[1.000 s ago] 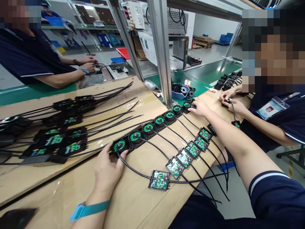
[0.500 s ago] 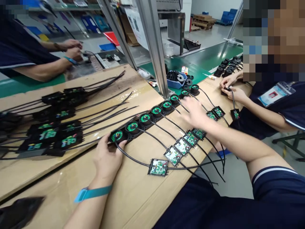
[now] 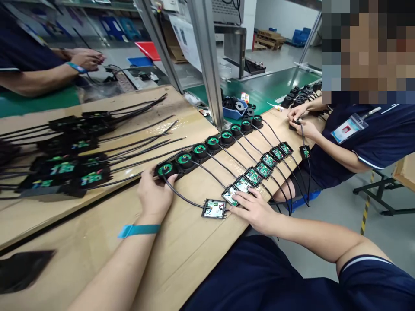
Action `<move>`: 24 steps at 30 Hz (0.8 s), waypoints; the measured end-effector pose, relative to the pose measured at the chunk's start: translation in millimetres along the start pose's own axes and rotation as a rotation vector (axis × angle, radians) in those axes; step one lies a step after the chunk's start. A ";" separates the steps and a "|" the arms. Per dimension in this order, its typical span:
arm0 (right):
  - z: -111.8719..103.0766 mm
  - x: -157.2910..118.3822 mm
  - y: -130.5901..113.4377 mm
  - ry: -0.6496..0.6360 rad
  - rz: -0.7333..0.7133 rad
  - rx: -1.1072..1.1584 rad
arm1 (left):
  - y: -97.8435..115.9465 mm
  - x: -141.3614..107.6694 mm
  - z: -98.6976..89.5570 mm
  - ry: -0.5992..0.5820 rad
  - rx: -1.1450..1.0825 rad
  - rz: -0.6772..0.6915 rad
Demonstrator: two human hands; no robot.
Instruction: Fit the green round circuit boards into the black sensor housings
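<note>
A row of round black housings (image 3: 199, 149) with green ring-shaped circuit boards runs diagonally across the cardboard-covered table. My left hand (image 3: 155, 192) is closed around the nearest round housing (image 3: 165, 169), its thumb on the near side. A black cable leads from that housing to a square black case (image 3: 214, 208) with a circuit board inside. Several similar cases (image 3: 253, 176) stand in a line to the right, each wired to its own housing. Over the near end of that line lies my right hand (image 3: 254, 209), fingers stretched out and touching the cases.
Stacked circuit-board cases with cables (image 3: 65, 168) lie on a raised cardboard surface at left. A metal post (image 3: 207, 65) rises behind the row, beside a blue bin (image 3: 235, 111) of black parts. At right, a co-worker's hands (image 3: 303, 123) hold a black part. A dark flat piece (image 3: 24, 270) lies front left.
My right hand has come back from the far housings to the near square cases. The row of housings now sits closer together, and the far cases line up more evenly.
</note>
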State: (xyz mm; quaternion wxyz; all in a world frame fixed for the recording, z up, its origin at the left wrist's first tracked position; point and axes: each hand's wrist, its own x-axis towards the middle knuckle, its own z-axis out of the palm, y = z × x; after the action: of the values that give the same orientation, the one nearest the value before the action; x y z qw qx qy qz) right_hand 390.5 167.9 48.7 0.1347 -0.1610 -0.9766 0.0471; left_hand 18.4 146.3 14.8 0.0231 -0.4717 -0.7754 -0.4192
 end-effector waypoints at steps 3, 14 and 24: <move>-1.9 -1.5 -1.3 0.016 -0.020 -0.027 | 6.8 -4.4 1.2 0.047 -0.064 -0.037; -11.5 15.7 -38.9 0.004 0.112 0.032 | -10.9 -67.9 -115.0 0.086 0.221 0.044; -30.5 174.4 -62.7 0.053 -0.167 0.110 | -37.4 -73.7 -197.8 -0.041 0.735 -0.363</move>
State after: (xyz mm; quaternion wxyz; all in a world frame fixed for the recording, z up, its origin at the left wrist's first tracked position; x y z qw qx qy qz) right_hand 221.0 167.3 129.6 0.1727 -0.0724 -0.9787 0.0847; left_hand -39.9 -46.7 87.7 0.1005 -0.2959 -0.9444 -0.1020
